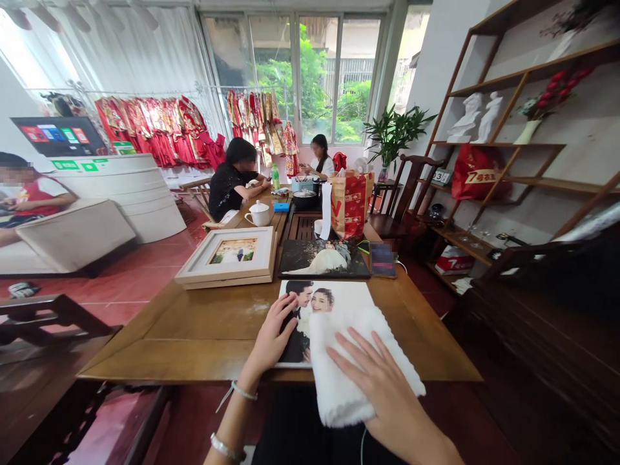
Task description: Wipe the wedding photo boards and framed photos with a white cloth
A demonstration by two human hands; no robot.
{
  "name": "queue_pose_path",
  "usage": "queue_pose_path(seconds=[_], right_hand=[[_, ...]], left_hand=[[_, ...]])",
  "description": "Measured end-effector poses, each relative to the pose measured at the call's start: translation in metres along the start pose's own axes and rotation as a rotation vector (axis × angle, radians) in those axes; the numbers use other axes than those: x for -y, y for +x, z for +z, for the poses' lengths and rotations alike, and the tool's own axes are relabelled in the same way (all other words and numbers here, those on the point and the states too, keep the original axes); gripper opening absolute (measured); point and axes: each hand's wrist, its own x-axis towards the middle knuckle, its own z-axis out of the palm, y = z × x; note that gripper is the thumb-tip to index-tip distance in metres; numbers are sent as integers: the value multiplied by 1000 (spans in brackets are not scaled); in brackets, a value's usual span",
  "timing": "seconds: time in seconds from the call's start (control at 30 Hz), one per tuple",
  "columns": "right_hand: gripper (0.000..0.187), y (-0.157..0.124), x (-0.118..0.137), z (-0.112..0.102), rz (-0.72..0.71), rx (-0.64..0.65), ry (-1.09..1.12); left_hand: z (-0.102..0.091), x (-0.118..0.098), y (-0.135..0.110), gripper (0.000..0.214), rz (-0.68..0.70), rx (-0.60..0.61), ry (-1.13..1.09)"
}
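A large wedding photo print (334, 298) lies flat at the near edge of the wooden table (203, 329). My left hand (272, 339) rests on its left side, fingers spread and flat, holding nothing. My right hand (378, 381) lies flat with fingers apart on a folded white towel (339, 381) that covers the print's lower right part and hangs past the table edge.
A darker photo print (323, 258) and a stack of framed pictures (230, 256) lie farther back. Beyond are a white cup (259, 214), a red gift bag (349, 203) and two seated people. A wooden shelf unit (508, 161) stands right, a bench (43, 323) left.
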Motion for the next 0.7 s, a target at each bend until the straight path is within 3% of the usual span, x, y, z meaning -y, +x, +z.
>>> queue_pose_path(seconds=[0.13, 0.3, 0.47, 0.7], right_hand=[[86, 3, -12, -9, 22, 22, 50], [81, 63, -34, -19, 213, 3, 14], [70, 112, -33, -11, 202, -37, -14], [73, 104, -40, -2, 107, -80, -24]], left_hand=[[1, 0, 0, 40, -6, -7, 15], [3, 1, 2, 38, -10, 2, 35], [2, 5, 4, 39, -5, -11, -30], [3, -1, 3, 41, -68, -110, -145]])
